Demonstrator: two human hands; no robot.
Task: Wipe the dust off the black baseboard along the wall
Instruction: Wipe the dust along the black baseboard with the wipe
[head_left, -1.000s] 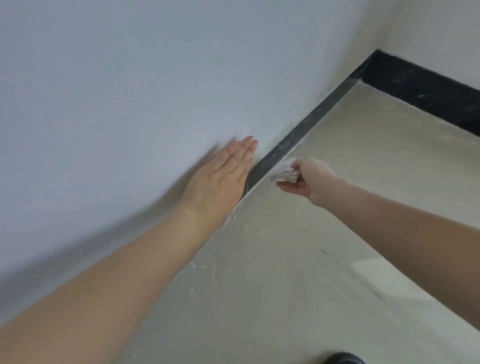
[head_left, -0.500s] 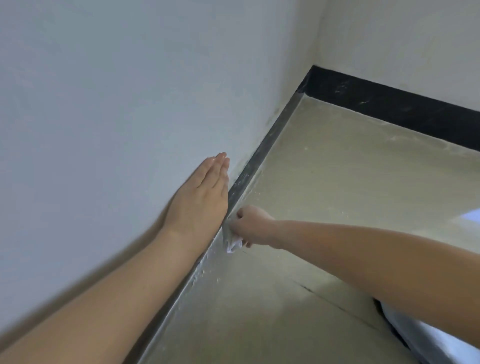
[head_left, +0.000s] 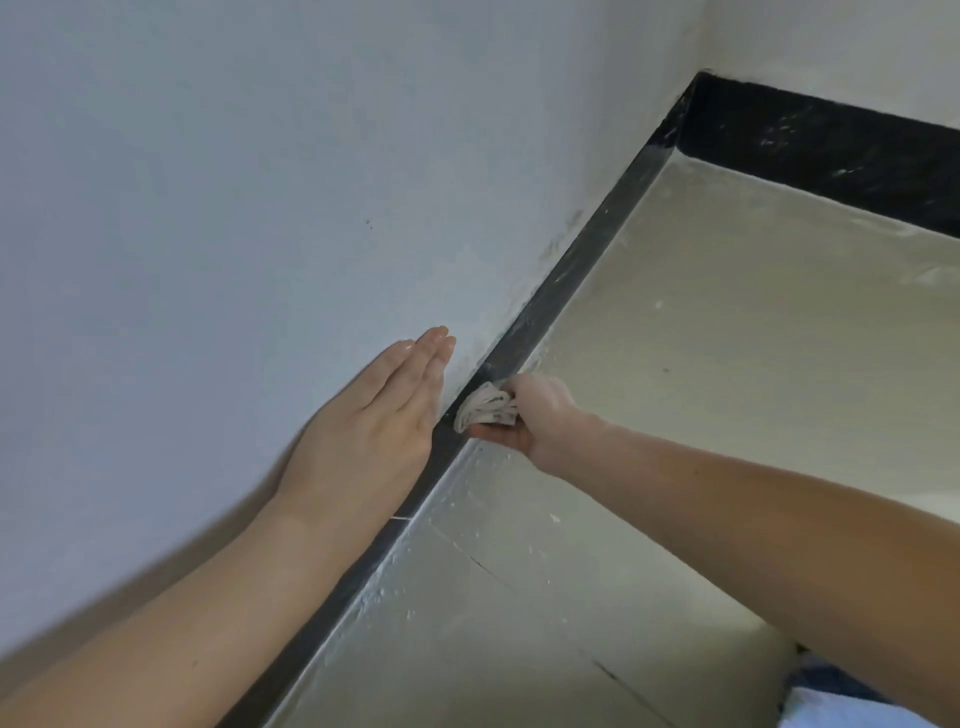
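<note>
baseboard (head_left: 569, 270): black strip at the foot of the wall (head_left: 260, 208); runs from near me up to the corner (head_left: 685, 104), then turns along the far wall.
cloth (head_left: 485, 408): folded white wad pressed on the baseboard face, partway up the visible run.
right hand (head_left: 535, 415): curled round the cloth, gripping it, on the floor side of the baseboard.
left hand (head_left: 374, 415): fingers (head_left: 415, 358) straight and together, flat on the wall just above the baseboard, holding nothing.
change: half a second ago the cloth sat lower on the baseboard, by my left palm heel; now it's beside the knuckles, nearer the corner.
meaning: mid-stroke, I'd say; pale streaks remain on the baseboard past the cloth, so plenty left.
floor (head_left: 727, 389): pale, white specks along the baseboard foot.
</note>
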